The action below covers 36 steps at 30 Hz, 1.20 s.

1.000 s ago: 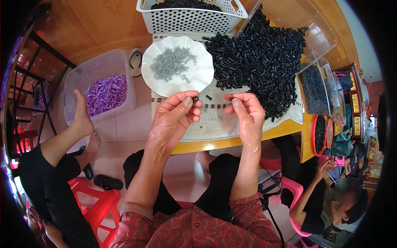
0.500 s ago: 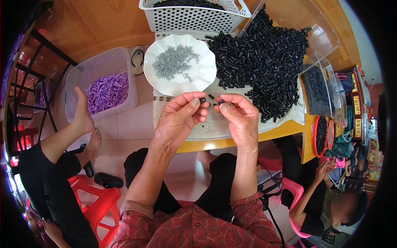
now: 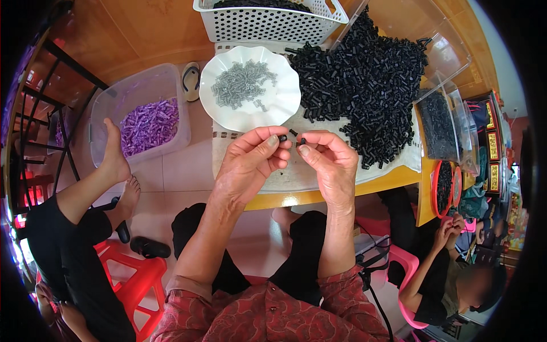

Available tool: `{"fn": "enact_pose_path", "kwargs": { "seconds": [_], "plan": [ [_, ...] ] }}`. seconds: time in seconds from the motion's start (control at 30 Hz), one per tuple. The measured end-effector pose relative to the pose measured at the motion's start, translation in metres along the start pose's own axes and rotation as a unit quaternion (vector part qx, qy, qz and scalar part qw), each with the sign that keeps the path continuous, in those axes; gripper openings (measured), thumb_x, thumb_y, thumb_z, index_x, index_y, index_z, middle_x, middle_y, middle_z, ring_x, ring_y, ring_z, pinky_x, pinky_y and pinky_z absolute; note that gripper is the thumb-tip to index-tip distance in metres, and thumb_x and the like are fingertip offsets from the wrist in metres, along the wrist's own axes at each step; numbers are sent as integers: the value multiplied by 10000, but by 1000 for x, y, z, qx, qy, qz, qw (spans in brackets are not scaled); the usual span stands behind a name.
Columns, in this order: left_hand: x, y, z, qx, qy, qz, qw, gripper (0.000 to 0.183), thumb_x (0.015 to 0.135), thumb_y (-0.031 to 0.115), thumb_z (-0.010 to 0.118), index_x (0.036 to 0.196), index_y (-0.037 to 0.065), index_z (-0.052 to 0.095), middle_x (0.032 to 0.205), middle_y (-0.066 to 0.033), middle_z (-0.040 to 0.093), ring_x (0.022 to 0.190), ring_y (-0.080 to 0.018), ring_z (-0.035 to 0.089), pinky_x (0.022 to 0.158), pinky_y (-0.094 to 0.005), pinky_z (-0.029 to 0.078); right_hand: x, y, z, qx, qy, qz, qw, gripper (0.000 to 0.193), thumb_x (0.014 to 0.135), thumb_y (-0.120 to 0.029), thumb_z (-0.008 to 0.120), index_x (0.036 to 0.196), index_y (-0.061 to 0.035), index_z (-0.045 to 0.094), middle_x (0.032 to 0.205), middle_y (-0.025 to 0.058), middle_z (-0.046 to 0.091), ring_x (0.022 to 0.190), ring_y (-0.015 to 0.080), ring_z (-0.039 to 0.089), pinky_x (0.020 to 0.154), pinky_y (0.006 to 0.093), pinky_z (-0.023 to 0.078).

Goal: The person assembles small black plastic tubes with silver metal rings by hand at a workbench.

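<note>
Between the fingertips of my left hand, a small black cylindrical part is pinched, its round end facing my other hand. My right hand pinches another small dark piece between thumb and forefinger, a short gap away; its exact kind is too small to tell. A loose black piece lies on the cloth just beyond the fingertips. Past my left hand stands a white scalloped plate holding a heap of small silvery springs. Beyond my right hand spreads a large pile of short black cylindrical parts.
At the back is a white perforated basket with black pieces. Clear bins and a red round tray line the right. A clear tub of purple pieces sits at left. Other people sit on both sides; a red stool stands left.
The pieces in my two hands have come slightly closer together, and the one in my right hand has turned a little. Both hands keep their pinch. The view has shifted slightly.
</note>
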State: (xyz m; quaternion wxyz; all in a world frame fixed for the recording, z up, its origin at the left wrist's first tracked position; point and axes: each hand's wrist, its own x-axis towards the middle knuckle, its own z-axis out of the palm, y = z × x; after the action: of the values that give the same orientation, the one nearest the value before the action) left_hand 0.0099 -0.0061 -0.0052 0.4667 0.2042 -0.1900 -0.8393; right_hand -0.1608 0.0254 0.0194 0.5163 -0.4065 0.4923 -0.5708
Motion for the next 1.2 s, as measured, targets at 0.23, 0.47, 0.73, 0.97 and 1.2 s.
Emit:
{"fn": "enact_pose_path", "kwargs": {
  "seconds": [0.23, 0.47, 0.73, 0.97, 1.2],
  "plan": [
    [0, 0, 0, -1, -3, 1, 1000, 250, 977, 107, 542, 1181, -21, 607, 994, -99, 666, 823, -142, 633, 753, -282, 527, 1, 3, 5, -44, -7, -83, 996, 188, 846, 81, 655, 1024, 23, 663, 997, 34, 607, 817, 54, 557, 725, 181, 451],
    [-1, -1, 3, 50, 22, 5, 998, 235, 977, 112, 546, 1161, -14, 621, 973, -86, 670, 819, -132, 633, 756, -276, 528, -4, 1, 11, -54, -21, -87, 994, 179, 845, 97, 649, 1015, 43, 651, 1001, 45, 597, 806, 62, 562, 712, 194, 464],
    [-1, -2, 2, 51, 10, 5, 999, 229, 976, 118, 550, 1155, -3, 625, 957, -68, 671, 815, -115, 628, 754, -273, 523, -4, -1, 9, -68, -31, -89, 993, 166, 840, 90, 662, 1000, 46, 652, 973, 47, 599, 787, 63, 570, 676, 193, 470],
    [0, -3, 2, 64, 15, 11, 998, 233, 975, 112, 550, 1162, -7, 622, 927, -60, 667, 800, -112, 625, 743, -264, 522, -2, 1, 9, -108, -36, -129, 985, 124, 856, 53, 661, 977, 34, 655, 950, 42, 594, 778, 62, 547, 665, 194, 453],
    [-1, -5, 7, 121, 27, 35, 992, 214, 967, 95, 560, 1134, -13, 639, 892, -52, 663, 777, -103, 619, 710, -250, 527, -1, 0, 8, -184, -20, -172, 968, 101, 852, 18, 669, 952, 9, 652, 928, 71, 614, 784, 108, 587, 672, 227, 480]
  ]
}}
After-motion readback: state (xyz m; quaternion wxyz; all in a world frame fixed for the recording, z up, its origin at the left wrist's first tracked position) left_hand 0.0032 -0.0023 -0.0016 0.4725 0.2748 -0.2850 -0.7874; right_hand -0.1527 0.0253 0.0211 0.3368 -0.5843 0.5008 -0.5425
